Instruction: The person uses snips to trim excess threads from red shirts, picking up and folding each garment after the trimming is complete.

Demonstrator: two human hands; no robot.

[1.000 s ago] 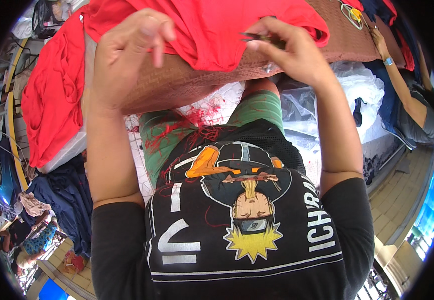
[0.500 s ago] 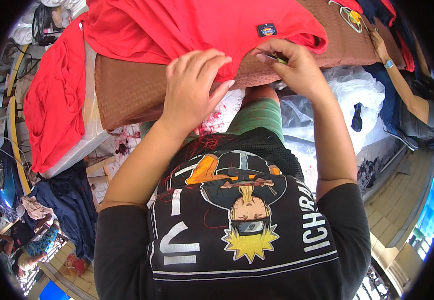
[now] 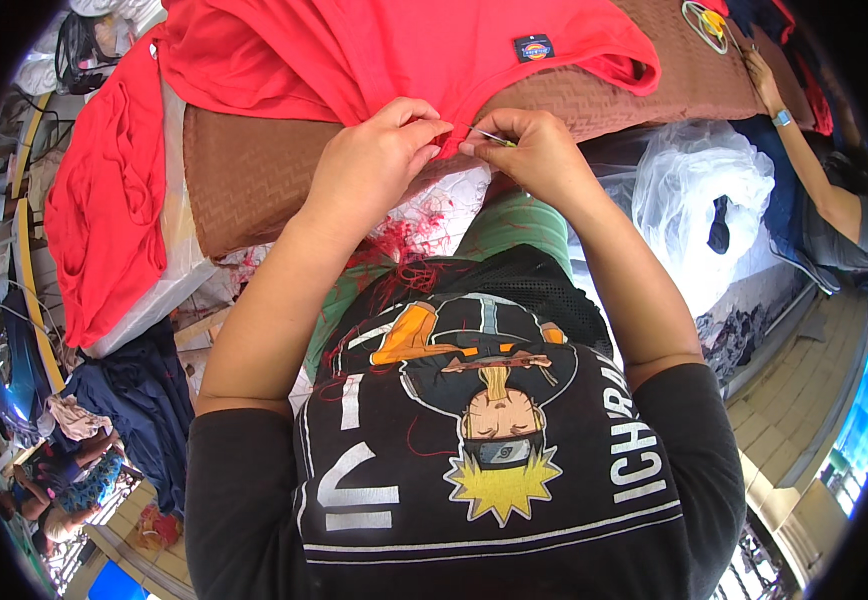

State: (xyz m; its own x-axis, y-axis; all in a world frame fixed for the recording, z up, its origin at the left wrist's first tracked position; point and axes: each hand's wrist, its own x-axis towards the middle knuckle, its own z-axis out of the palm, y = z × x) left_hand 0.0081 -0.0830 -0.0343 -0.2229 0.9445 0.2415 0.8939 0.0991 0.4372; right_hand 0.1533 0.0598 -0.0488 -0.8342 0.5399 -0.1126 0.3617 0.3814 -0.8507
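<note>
A red shirt (image 3: 409, 55) with a dark neck label lies over the brown-covered table (image 3: 259, 185), part of it hanging at the near edge. My left hand (image 3: 372, 158) is closed, thumb and fingertips pinching a bit of the red cloth at that edge. Close by on the right, my right hand (image 3: 544, 155) grips small thread snips (image 3: 500, 140) with a thin metal tip and a yellow-green part. The tip points left toward the pinched cloth, and fingers cover most of the tool.
Another red garment (image 3: 104, 210) hangs off the table's left end. Below it is a dark blue garment (image 3: 139, 410). Red thread scraps (image 3: 404, 245) lie on my lap. Clear plastic bags (image 3: 699, 190) sit at right, near another person's arm (image 3: 804, 160) and a yellow-and-white cord (image 3: 706, 22).
Both hands have come together at the shirt's near edge. My left hand has closed on the cloth, and the right has moved left and down with the thread snips.
</note>
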